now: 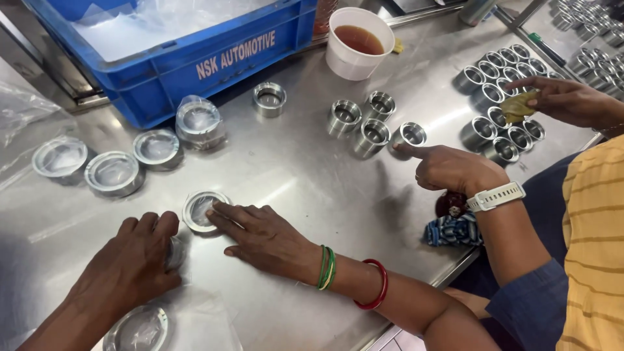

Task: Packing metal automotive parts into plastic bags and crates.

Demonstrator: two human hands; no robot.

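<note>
Steel tabletop point(305, 175) gleams under both hands. Left hand point(133, 266) curls over a wrapped ring point(174, 253), right hand point(263, 234) lies flat, fingertips on another wrapped ring point(201, 209) at eleven o'clock. A co-worker's hand point(452, 168) points at metal cups point(374, 120) beyond.

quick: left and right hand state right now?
Left hand: closed over a metal ring on the steel table.
Right hand: open, flat, fingertips on a bagged ring, gripping nothing.
</note>
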